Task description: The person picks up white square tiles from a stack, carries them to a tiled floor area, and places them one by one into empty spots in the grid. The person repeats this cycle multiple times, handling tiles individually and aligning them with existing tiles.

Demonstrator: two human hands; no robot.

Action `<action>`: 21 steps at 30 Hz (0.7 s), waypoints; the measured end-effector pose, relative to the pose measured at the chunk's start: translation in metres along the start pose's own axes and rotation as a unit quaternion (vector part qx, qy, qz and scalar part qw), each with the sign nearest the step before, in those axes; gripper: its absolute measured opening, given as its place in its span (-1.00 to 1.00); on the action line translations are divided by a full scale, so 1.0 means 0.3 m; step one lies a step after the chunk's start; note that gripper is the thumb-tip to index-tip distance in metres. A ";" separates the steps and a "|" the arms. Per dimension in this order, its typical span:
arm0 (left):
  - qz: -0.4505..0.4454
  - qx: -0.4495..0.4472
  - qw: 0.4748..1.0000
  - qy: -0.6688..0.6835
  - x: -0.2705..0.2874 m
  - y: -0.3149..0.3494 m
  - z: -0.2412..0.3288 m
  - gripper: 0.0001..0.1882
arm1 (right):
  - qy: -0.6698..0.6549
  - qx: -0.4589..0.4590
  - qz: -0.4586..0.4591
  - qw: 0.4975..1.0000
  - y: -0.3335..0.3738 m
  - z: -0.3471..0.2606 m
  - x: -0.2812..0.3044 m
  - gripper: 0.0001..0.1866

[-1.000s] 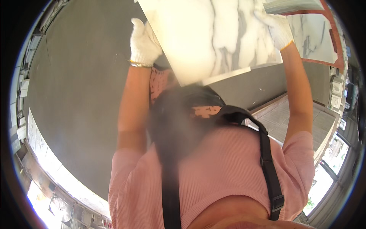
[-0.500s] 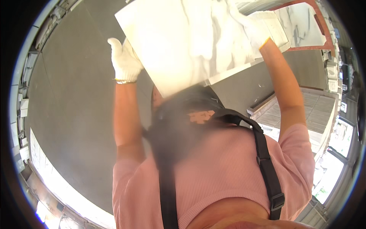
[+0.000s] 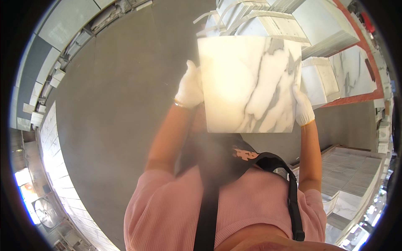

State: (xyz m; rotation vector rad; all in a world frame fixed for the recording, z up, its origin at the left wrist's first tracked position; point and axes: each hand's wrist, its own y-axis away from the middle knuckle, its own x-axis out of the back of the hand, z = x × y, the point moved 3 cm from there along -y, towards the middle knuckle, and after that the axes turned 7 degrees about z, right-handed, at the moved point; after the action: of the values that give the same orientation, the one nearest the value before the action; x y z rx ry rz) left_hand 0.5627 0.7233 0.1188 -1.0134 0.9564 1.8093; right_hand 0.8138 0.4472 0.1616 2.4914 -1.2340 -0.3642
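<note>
A square marble tile (image 3: 251, 88), white with grey veins and a bright glare on its left half, is held up in front of me. On its left edge is my left hand (image 3: 190, 87) in a white knit glove, thumb up and the other fingers hidden behind the tile. My right hand (image 3: 303, 106), gloved the same way, grips the lower right edge, its thumb lying along the face. The tile hangs nearly level, above the dark apron (image 3: 217, 154) at my waist.
Beyond the tile stand stacks of similar tiles (image 3: 272, 25), some with loose pale straps. More veined slabs (image 3: 354, 71) lie by a red frame (image 3: 360, 97) on the right. A low stack of grey tiles (image 3: 347, 167) sits at lower right on the grey floor (image 3: 113, 104).
The tile has swung from a tilt to nearly upright and come lower. My left hand has moved right onto its edge; my right hand has moved from its face down to the right edge.
</note>
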 end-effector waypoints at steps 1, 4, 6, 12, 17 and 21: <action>0.000 0.002 1.000 -0.005 -0.001 0.008 -0.013 -0.06 | -0.005 0.006 -0.004 1.000 0.023 0.017 0.013 -0.40; 0.019 -0.005 0.999 -0.039 0.035 0.018 -0.039 -0.20 | -0.032 0.003 0.018 0.999 0.080 0.073 0.041 -0.42; 0.039 -0.052 0.985 -0.159 0.082 0.025 -0.039 -0.31 | -0.087 0.011 -0.006 0.996 0.103 0.107 0.029 -0.45; 0.051 -0.143 0.938 -0.311 0.155 -0.063 0.150 -0.49 | 0.010 0.108 -0.004 0.994 0.086 0.133 -0.103 -0.62; 0.079 -0.190 0.909 -0.363 0.123 -0.150 0.565 -0.39 | 0.014 0.127 -0.056 0.990 -0.021 0.142 -0.494 -0.71; 0.079 -0.184 0.855 -0.478 0.160 -0.226 0.995 -0.39 | 0.148 0.149 -0.201 0.957 -0.162 0.176 -0.940 -0.53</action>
State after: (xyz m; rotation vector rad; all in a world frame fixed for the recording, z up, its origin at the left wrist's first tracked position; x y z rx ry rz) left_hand 0.5293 1.0260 0.1758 -0.1180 0.0656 2.2992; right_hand 0.6624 0.6915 0.1160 2.9194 -0.7016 0.1142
